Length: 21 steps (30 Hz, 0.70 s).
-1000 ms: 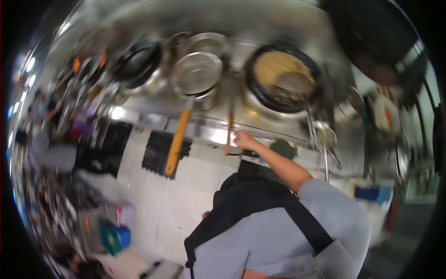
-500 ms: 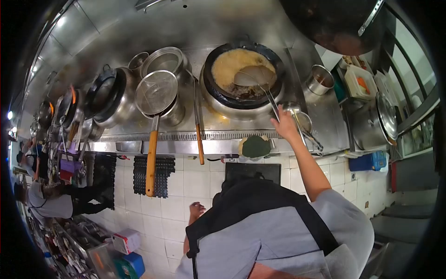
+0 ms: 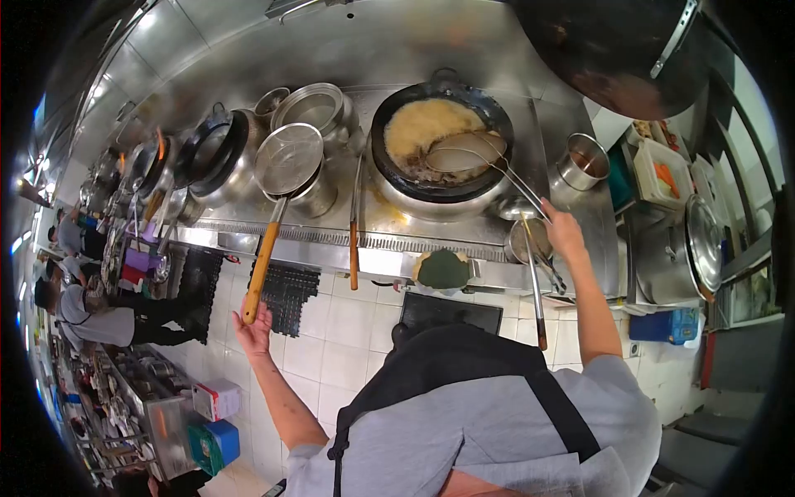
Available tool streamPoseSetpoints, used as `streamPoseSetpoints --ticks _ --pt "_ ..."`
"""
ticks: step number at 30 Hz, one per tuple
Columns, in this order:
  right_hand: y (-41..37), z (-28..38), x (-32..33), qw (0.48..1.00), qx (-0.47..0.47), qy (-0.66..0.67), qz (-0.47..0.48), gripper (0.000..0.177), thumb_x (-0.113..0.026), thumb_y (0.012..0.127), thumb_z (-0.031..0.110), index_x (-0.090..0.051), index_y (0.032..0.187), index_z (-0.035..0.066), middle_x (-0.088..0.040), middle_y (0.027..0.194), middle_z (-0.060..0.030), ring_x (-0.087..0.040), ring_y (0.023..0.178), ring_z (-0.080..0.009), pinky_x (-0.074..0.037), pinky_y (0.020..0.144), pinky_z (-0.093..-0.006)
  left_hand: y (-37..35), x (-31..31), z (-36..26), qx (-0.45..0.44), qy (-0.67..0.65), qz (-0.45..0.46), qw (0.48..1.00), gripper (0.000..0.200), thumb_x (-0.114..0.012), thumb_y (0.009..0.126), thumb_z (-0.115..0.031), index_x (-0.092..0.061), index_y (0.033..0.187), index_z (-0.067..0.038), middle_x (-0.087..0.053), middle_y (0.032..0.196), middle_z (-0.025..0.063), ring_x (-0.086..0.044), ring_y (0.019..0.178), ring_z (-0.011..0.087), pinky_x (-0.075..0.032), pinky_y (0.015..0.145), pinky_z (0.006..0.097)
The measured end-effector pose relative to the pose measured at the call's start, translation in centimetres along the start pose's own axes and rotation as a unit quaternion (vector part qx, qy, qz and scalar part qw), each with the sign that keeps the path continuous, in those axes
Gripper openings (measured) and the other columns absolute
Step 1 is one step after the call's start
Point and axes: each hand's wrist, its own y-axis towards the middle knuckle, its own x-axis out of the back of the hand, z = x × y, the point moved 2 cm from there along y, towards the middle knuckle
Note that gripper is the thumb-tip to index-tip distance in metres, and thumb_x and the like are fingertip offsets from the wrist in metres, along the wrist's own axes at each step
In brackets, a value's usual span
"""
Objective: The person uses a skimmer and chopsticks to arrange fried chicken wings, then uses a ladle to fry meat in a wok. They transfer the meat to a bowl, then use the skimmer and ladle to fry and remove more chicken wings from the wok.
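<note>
A black wok (image 3: 489, 178) of yellow-brown food sits on the steel range. A wire skimmer (image 3: 464, 153) lies in it, and its long metal handle runs down to my right hand (image 3: 563, 232), which is closed around it. My left hand (image 3: 252, 331) is raised with fingers spread, just touching the end of the wooden handle (image 3: 261, 261) of a round mesh strainer (image 3: 290, 157). That strainer rests over a steel pot. I wear a grey shirt and a black apron.
A ladle (image 3: 534, 290) stands in a small pot by my right hand. Another wooden-handled utensil (image 3: 354, 240) lies on the range, and a steel canister (image 3: 584, 161) and a lidded pot (image 3: 700, 240) stand to the right. Other people (image 3: 91, 319) work at the left. Black mats (image 3: 286, 290) cover the tiled floor.
My left hand has come up from beside my body to the strainer's handle end. My right hand has shifted right along the skimmer handle.
</note>
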Motion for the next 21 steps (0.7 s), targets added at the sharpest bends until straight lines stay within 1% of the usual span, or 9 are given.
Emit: streamPoseSetpoints --ticks 1,4,7,10,11,15,18,19,21 --pt "0.2 -0.7 0.0 1.000 0.017 0.007 -0.002 0.047 -0.059 0.091 0.018 -0.054 0.138 0.022 -0.068 0.098 -0.0246 -0.065 0.093 -0.0429 -0.051 0.083 -0.0517 -0.1 -1.1 -0.5 -0.015 0.010 0.032 0.999 0.052 -0.049 0.100 -0.041 -0.049 0.137 -0.004 -0.061 0.128 0.0181 -0.065 0.109 0.0323 -0.057 0.087 0.0464" --pt "0.0 -1.4 -1.1 0.998 0.053 0.016 -0.008 0.045 -0.058 0.093 0.020 -0.054 0.137 0.020 -0.068 0.094 -0.0245 -0.066 0.090 -0.0432 -0.052 0.081 -0.0511 0.6 -2.3 -1.1 0.015 0.088 0.020 0.996 0.053 -0.049 0.100 -0.038 -0.046 0.139 -0.003 -0.058 0.131 0.0209 -0.066 0.108 0.0328 -0.060 0.084 0.0445" --pt "-0.8 -0.9 -2.5 0.997 0.058 0.046 -0.032 0.043 -0.058 0.092 0.019 -0.056 0.135 0.017 -0.068 0.092 -0.0240 -0.066 0.087 -0.0435 -0.052 0.079 -0.0506 1.5 -4.3 0.2 0.056 0.125 0.002 0.991 0.050 -0.051 0.100 -0.034 -0.045 0.139 -0.004 -0.059 0.129 0.0220 -0.069 0.097 0.0288 -0.062 0.075 0.0379" --pt "-1.5 -1.1 -4.7 0.989 0.076 0.099 -0.078 0.039 -0.058 0.091 0.017 -0.059 0.130 0.015 -0.068 0.090 -0.0228 -0.066 0.085 -0.0434 -0.052 0.076 -0.0506 2.6 -5.0 1.6 0.090 0.176 0.041 0.979 0.048 -0.053 0.099 -0.031 -0.046 0.138 -0.005 -0.060 0.127 0.0222 -0.070 0.086 0.0239 -0.063 0.067 0.0333" --pt "-1.6 -1.1 -5.1 0.988 0.076 0.101 -0.083 0.039 -0.058 0.091 0.017 -0.059 0.130 0.014 -0.068 0.090 -0.0224 -0.066 0.084 -0.0433 -0.052 0.076 -0.0507 2.5 -6.6 2.3 0.102 0.187 0.035 0.976 0.047 -0.055 0.097 -0.030 -0.046 0.136 -0.006 -0.063 0.122 0.0213 -0.069 0.079 0.0205 -0.062 0.061 0.0301" --pt "-3.1 -0.6 -5.2 0.983 0.090 0.128 -0.097 0.043 -0.060 0.088 0.014 -0.058 0.131 0.014 -0.068 0.085 -0.0226 -0.066 0.082 -0.0432 -0.052 0.075 -0.0508 3.9 -8.4 4.3 0.125 0.171 0.030 0.977 0.044 -0.057 0.095 -0.029 -0.050 0.131 -0.006 -0.066 0.115 0.0206 -0.068 0.075 0.0198 -0.061 0.060 0.0275" --pt "-4.3 0.4 -5.1 0.992 0.041 0.085 -0.086 0.046 -0.062 0.086 0.012 -0.056 0.132 0.013 -0.067 0.088 -0.0232 -0.066 0.082 -0.0429 -0.052 0.074 -0.0508 5.4 -9.3 5.5 0.134 0.144 0.030 0.980 0.042 -0.058 0.094 -0.028 -0.052 0.130 -0.007 -0.065 0.115 0.0207 -0.067 0.073 0.0194 -0.061 0.061 0.0282" --pt "-4.6 0.9 -5.3 0.985 0.070 0.099 -0.121 0.047 -0.061 0.086 0.011 -0.055 0.133 0.014 -0.067 0.089 -0.0242 -0.066 0.081 -0.0430 -0.052 0.073 -0.0509 5.8 -9.6 5.9 0.142 0.140 0.026 0.980 0.041 -0.059 0.094 -0.027 -0.052 0.129 -0.006 -0.065 0.113 0.0199 -0.066 0.072 0.0188 -0.060 0.061 0.0281" --pt "-5.4 1.6 -5.9 0.987 0.045 0.098 -0.121 0.048 -0.060 0.085 0.007 -0.055 0.132 0.014 -0.068 0.096 -0.0222 -0.066 0.085 -0.0422 -0.052 0.075 -0.0505 6.4 -10.2 6.4 0.158 0.133 0.018 0.978 0.040 -0.059 0.093 -0.024 -0.051 0.128 -0.005 -0.065 0.109 0.0184 -0.064 0.070 0.0177 -0.059 0.059 0.0279"
